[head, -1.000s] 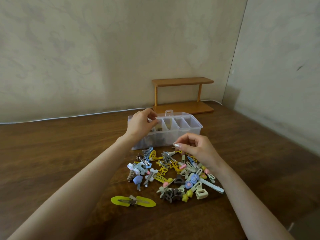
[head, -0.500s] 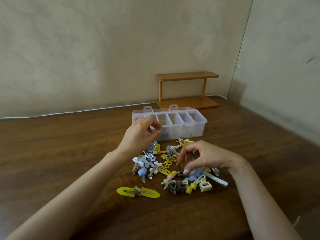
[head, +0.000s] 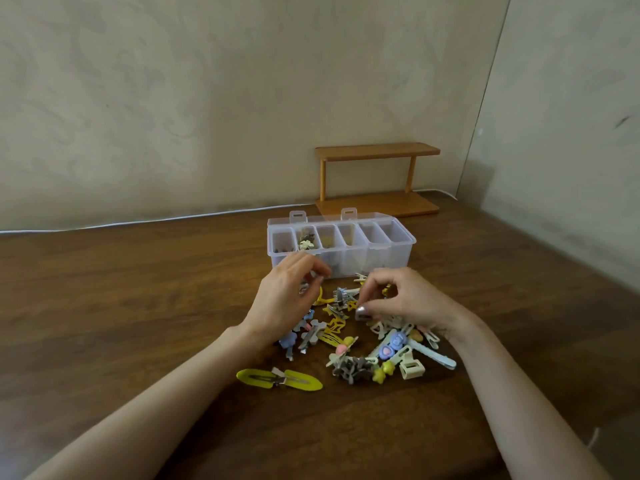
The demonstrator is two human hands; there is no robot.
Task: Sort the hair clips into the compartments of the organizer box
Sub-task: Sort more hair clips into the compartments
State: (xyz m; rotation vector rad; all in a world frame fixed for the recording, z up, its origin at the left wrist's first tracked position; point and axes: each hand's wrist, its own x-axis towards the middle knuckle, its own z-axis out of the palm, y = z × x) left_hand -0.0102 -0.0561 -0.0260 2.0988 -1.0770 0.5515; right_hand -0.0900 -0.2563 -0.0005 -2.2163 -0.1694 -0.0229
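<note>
Both hands are over the clips [head: 346,329] heaped mid-frame on the table [head: 138,306]. The left hand [head: 289,299] hovers at the heap's left edge with its fingers curled in tight. There's a silvery glint at the tips, but I can't tell whether it holds anything. The right hand [head: 405,299] is on the heap's right side, thumb and forefinger narrowed to a pinch on a grey clip [head: 360,317]. The box [head: 412,241] sits open just behind, with a few clips in its left compartments. One yellow clip [head: 278,378] lies apart, lower left. A shelf [head: 377,150] stands behind, by the wall.
</note>
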